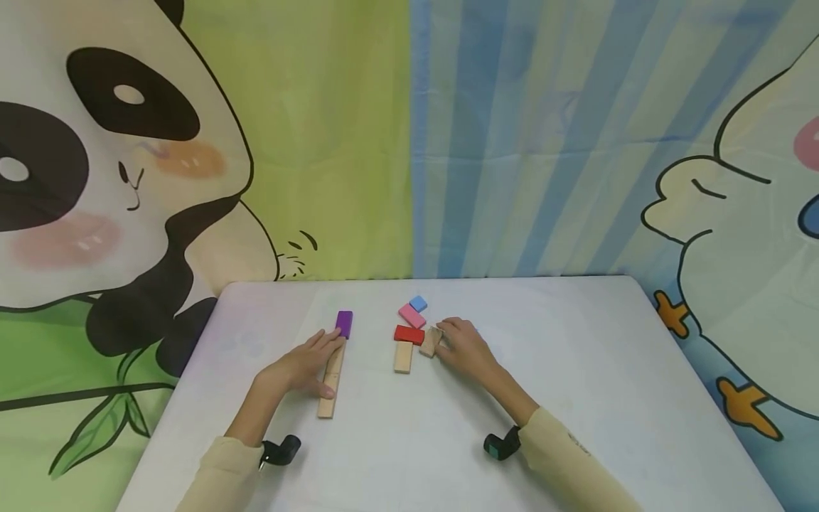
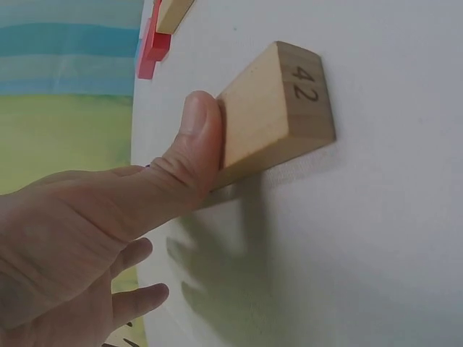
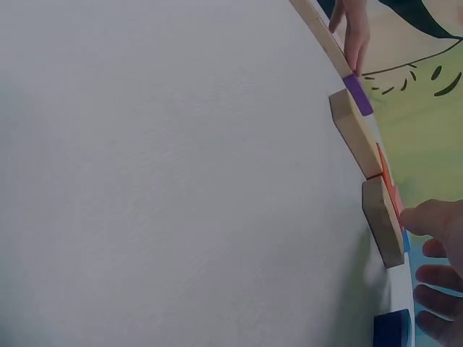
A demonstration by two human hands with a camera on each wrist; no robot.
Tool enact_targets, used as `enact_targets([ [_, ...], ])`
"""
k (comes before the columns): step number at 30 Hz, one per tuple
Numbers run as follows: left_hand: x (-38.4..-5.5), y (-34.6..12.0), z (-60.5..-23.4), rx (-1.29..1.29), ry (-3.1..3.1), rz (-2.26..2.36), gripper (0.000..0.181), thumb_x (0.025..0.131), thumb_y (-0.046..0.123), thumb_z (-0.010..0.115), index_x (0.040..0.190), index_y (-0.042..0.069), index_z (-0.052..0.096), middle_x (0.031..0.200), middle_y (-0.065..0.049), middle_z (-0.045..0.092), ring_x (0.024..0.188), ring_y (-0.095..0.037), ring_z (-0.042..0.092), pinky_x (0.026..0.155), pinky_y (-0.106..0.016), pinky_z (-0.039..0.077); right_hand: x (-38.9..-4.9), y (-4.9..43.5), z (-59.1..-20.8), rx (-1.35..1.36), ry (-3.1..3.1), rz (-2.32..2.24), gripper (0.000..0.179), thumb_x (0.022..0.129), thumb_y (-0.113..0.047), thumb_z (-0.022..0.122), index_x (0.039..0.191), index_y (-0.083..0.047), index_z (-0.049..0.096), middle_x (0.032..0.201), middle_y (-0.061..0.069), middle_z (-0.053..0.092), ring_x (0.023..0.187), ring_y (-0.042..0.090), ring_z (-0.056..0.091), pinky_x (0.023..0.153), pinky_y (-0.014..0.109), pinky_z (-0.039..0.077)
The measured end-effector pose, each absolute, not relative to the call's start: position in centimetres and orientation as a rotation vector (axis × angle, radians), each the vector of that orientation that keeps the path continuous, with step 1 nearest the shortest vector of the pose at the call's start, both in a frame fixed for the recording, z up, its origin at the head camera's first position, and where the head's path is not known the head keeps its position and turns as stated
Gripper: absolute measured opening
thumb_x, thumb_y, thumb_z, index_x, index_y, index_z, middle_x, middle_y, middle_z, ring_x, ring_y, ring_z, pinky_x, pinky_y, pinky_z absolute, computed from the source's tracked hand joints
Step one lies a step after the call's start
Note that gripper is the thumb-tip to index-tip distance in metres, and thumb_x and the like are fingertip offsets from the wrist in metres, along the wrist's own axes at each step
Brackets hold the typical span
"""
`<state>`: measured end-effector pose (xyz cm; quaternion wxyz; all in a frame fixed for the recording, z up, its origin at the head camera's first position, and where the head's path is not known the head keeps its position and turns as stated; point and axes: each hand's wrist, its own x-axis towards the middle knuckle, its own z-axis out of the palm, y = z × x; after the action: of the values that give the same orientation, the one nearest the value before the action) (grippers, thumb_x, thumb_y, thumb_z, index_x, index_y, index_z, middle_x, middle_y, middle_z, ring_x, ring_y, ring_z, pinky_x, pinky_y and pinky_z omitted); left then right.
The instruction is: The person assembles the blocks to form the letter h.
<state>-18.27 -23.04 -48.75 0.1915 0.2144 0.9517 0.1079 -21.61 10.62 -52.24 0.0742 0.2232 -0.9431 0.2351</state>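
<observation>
In the head view, a straight row of plain wooden blocks with a purple block at its far end lies left of centre. My left hand rests along this row, fingers spread towards the purple block. Its thumb touches the near wooden block, marked 42. To the right, my right hand has its fingertips at a slanted wooden block. In the right wrist view, the thumb is by that block, the other fingers loosely bent and apart from it.
Beside the right hand's block lie a red block, another wooden block, a pink block and a light blue block. A dark blue block shows in the right wrist view. Printed cloth hangs behind the white table.
</observation>
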Motion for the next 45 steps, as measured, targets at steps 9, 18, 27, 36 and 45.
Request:
enact_targets([
  [9,-18.3,-23.5,-48.7,0.613,2.671,0.346,0.100,0.068,0.039,0.077,0.146,0.008,0.022,0.155,-0.012,0.015,0.140,-0.041,0.014,0.109,-0.058,0.025,-21.0,10.8,-52.4,0.695,-2.838,0.527,0.049,0.078,-0.038,0.070,0.116,-0.009,0.063,0.117,0.009,0.063,0.110,0.026,0.056,0.093,0.043,0.048],
  [18,-18.3,-23.6,-49.2,0.583,2.650,0.401,0.101,0.068,0.040,0.076,0.147,0.011,0.020,0.155,-0.011,0.016,0.141,-0.040,0.013,0.110,-0.058,0.023,-20.8,9.6,-52.8,0.618,-2.837,0.475,0.037,0.074,-0.041,0.073,0.093,-0.010,0.066,0.099,0.005,0.066,0.088,0.020,0.059,0.074,0.032,0.051],
  [27,-18.4,-23.6,-49.4,0.606,2.651,0.410,0.102,0.067,0.040,0.077,0.146,0.009,0.021,0.155,-0.010,0.014,0.141,-0.037,0.017,0.111,-0.055,0.025,-20.7,9.4,-52.3,0.590,-2.917,0.469,0.032,0.074,-0.036,0.075,0.092,-0.011,0.067,0.095,0.004,0.067,0.079,0.015,0.057,0.068,0.027,0.051],
  [36,-18.4,-23.7,-49.8,0.556,2.634,0.416,0.103,0.066,0.041,0.077,0.147,0.012,0.019,0.156,-0.007,0.012,0.142,-0.033,0.015,0.111,-0.054,0.025,-21.0,9.8,-53.1,0.661,-2.830,0.512,0.029,0.074,-0.033,0.074,0.088,-0.009,0.065,0.091,0.004,0.065,0.076,0.013,0.055,0.068,0.027,0.050],
  [45,-18.5,-23.8,-49.9,0.569,2.640,0.392,0.104,0.067,0.044,0.076,0.148,0.013,0.018,0.156,-0.006,0.011,0.142,-0.032,0.015,0.111,-0.053,0.025,-22.2,10.2,-51.9,0.646,-2.727,0.728,0.035,0.073,-0.022,0.076,0.100,-0.004,0.061,0.102,0.008,0.060,0.082,0.014,0.058,0.071,0.030,0.055],
])
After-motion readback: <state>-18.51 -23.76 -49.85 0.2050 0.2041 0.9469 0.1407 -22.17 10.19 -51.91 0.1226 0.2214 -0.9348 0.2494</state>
